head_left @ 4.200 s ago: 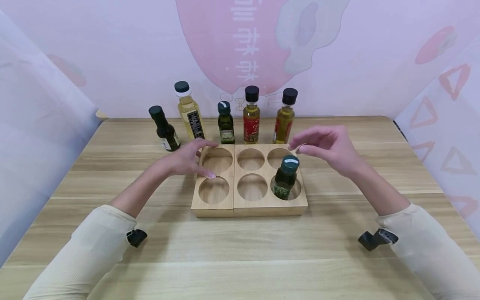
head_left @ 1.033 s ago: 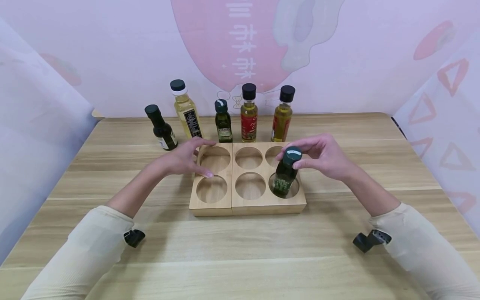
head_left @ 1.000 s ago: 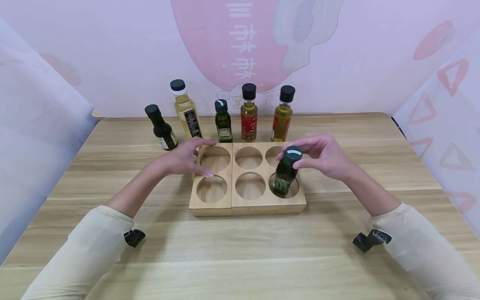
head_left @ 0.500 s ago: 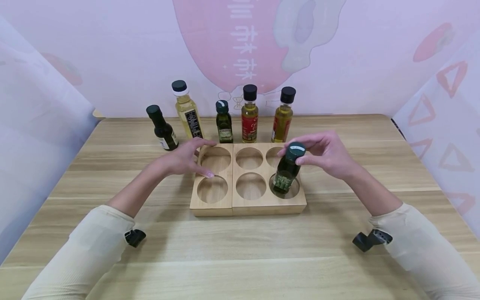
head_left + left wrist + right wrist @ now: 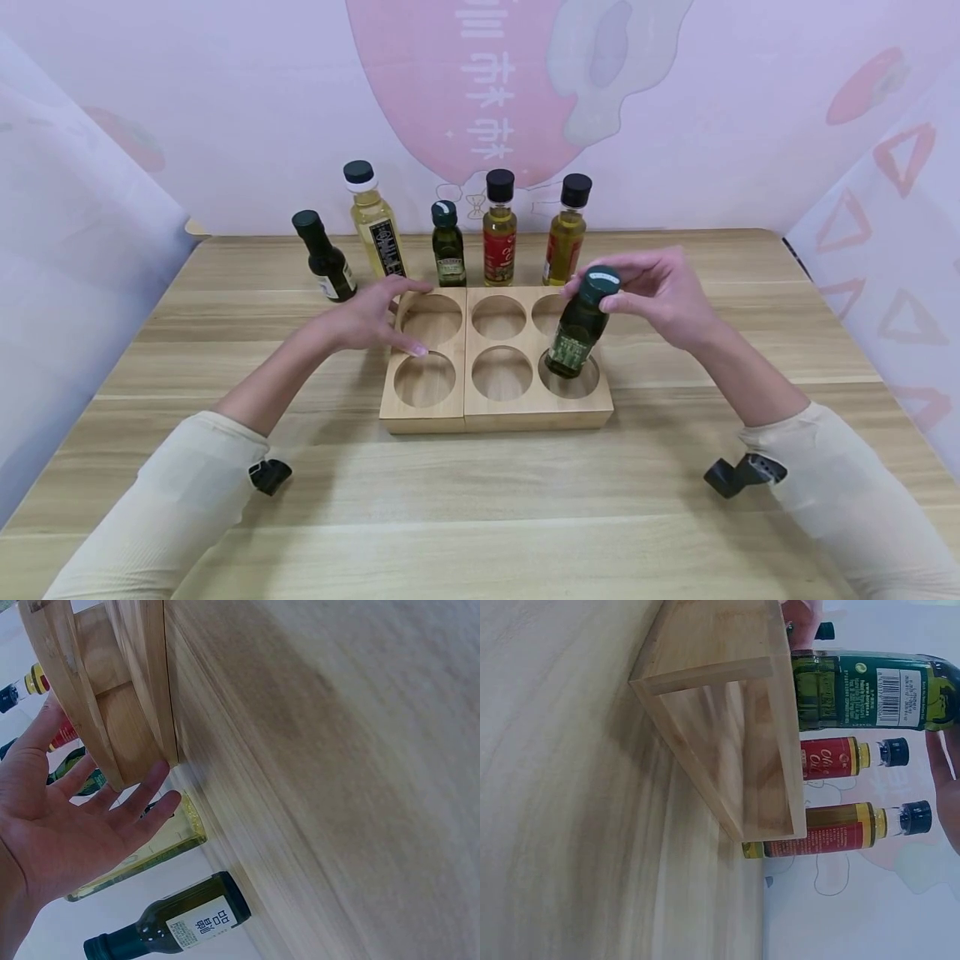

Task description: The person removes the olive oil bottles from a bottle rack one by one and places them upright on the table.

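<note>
My right hand (image 5: 667,300) pinches a dark green olive oil bottle (image 5: 579,329) by its capped top, between thumb and fingers. The bottle leans, cap to the right, with its base over the front right hole of a wooden bottle rack (image 5: 540,419). In the right wrist view, the bottle's barcode label (image 5: 898,697) shows above the rack's top board. My left hand (image 5: 369,317) rests with spread fingers at the rack's left end, thumb on the top face. Its extended fingers (image 5: 139,799) touch the rack's end in the left wrist view.
Behind the rack stand a pale yellow oil bottle (image 5: 378,233), a small green bottle (image 5: 448,250) and two red-labelled oil bottles (image 5: 499,246). A dark slim bottle (image 5: 326,262) stands left of them. A printed cloth (image 5: 262,108) hangs behind the wooden table (image 5: 480,517).
My right hand has taken hold of the green bottle by its top, raised it from the front right hole and tilted it rightward. The left hand keeps its place on the rack.
</note>
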The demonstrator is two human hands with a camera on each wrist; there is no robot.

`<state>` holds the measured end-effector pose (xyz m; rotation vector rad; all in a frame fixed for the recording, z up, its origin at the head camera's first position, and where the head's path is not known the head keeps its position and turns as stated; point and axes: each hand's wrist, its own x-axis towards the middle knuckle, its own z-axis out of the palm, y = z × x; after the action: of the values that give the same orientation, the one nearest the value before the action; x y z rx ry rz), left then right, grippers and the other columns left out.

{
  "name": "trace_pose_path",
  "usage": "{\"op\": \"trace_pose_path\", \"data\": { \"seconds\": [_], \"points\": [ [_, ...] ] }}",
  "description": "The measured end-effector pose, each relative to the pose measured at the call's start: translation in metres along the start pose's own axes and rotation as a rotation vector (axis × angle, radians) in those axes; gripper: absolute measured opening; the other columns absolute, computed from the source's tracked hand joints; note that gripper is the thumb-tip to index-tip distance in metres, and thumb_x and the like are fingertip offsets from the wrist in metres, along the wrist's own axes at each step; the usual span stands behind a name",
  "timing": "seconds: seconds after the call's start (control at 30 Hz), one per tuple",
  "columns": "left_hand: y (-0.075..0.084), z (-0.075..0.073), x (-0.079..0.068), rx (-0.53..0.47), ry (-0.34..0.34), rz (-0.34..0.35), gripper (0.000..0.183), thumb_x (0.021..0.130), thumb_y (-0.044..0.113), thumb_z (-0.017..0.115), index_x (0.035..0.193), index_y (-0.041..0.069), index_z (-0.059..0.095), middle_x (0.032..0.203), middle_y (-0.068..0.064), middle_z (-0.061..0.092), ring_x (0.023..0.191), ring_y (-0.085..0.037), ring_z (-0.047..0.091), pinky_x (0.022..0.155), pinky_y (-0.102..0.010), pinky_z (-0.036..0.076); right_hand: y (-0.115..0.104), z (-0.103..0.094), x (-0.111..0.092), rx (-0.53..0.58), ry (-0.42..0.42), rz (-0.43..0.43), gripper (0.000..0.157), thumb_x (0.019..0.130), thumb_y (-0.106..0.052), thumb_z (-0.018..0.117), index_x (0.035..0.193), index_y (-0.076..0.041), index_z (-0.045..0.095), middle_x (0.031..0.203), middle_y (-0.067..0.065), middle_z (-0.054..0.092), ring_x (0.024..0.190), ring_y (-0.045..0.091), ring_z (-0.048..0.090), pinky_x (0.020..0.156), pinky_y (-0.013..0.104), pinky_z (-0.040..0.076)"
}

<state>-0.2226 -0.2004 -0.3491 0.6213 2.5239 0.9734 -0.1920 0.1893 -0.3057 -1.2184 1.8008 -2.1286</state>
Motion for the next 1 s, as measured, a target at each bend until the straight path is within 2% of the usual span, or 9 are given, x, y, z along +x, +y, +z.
{"op": "trace_pose_path", "data": {
  "seconds": [0.03, 0.2, 0.27, 0.37, 0.57, 0.8, 1.0],
  "points": [
    [0.0, 0.0, 0.0, 0.002, 0.0, 0.002, 0.092, 0.08, 0.018, 0.092, 0.155, -0.001, 0.041, 0.156, -0.028, 0.036, 0.129, -0.051, 0.049, 0.109, -0.061, 0.045, -0.001, 0.0, 0.001, 0.0, 0.004, -0.006, 0.026, 0.09, 0.003, 0.077, 0.115, 0.01, 0.072, 0.108, 0.014, 0.078, 0.103, 0.026, 0.076, 0.09, 0.034, 0.061],
    [0.001, -0.001, 0.0, 0.007, 0.0, 0.006, 0.093, 0.08, 0.018, 0.092, 0.155, -0.001, 0.04, 0.156, -0.028, 0.036, 0.129, -0.051, 0.048, 0.109, -0.061, 0.045, -0.003, -0.002, 0.004, -0.013, 0.03, -0.03, 0.028, 0.09, -0.006, 0.081, 0.114, 0.008, 0.074, 0.106, 0.013, 0.079, 0.101, 0.025, 0.077, 0.089, 0.033, 0.062],
    [0.001, -0.001, 0.0, 0.005, -0.002, 0.005, 0.093, 0.08, 0.019, 0.092, 0.155, -0.001, 0.04, 0.156, -0.028, 0.036, 0.129, -0.051, 0.048, 0.109, -0.061, 0.045, -0.004, -0.003, 0.005, -0.014, 0.037, -0.04, 0.027, 0.09, -0.007, 0.081, 0.114, 0.004, 0.075, 0.105, 0.013, 0.079, 0.101, 0.026, 0.077, 0.089, 0.033, 0.062],
    [0.001, 0.0, 0.0, 0.003, -0.002, 0.003, 0.093, 0.08, 0.019, 0.092, 0.155, -0.001, 0.04, 0.156, -0.027, 0.036, 0.129, -0.051, 0.048, 0.108, -0.061, 0.045, -0.005, -0.004, 0.007, -0.01, 0.048, -0.059, 0.026, 0.091, -0.007, 0.08, 0.113, 0.005, 0.075, 0.105, 0.014, 0.079, 0.1, 0.027, 0.077, 0.088, 0.033, 0.062],
    [0.001, 0.0, 0.0, 0.004, 0.001, 0.001, 0.093, 0.08, 0.019, 0.092, 0.155, -0.001, 0.04, 0.156, -0.027, 0.036, 0.129, -0.05, 0.049, 0.108, -0.06, 0.046, -0.007, -0.006, 0.008, 0.01, 0.108, -0.064, 0.02, 0.09, 0.003, 0.077, 0.11, 0.006, 0.076, 0.102, 0.015, 0.079, 0.099, 0.027, 0.077, 0.088, 0.033, 0.062],
    [0.001, 0.0, 0.0, 0.005, 0.001, 0.004, 0.092, 0.081, 0.017, 0.092, 0.155, -0.001, 0.04, 0.156, -0.029, 0.036, 0.129, -0.052, 0.049, 0.108, -0.06, 0.045, -0.009, -0.009, 0.006, 0.003, 0.208, -0.028, 0.023, 0.09, 0.012, 0.072, 0.111, 0.004, 0.077, 0.1, 0.014, 0.079, 0.098, 0.026, 0.077, 0.091, 0.031, 0.061],
    [0.001, 0.0, 0.0, 0.006, 0.005, 0.004, 0.092, 0.08, 0.018, 0.092, 0.155, -0.001, 0.041, 0.155, -0.029, 0.036, 0.129, -0.051, 0.05, 0.109, -0.06, 0.045, -0.01, -0.012, 0.006, 0.013, 0.283, -0.013, 0.024, 0.09, 0.019, 0.067, 0.11, 0.01, 0.076, 0.099, 0.017, 0.079, 0.097, 0.026, 0.077, 0.09, 0.03, 0.061]
  ]
}}
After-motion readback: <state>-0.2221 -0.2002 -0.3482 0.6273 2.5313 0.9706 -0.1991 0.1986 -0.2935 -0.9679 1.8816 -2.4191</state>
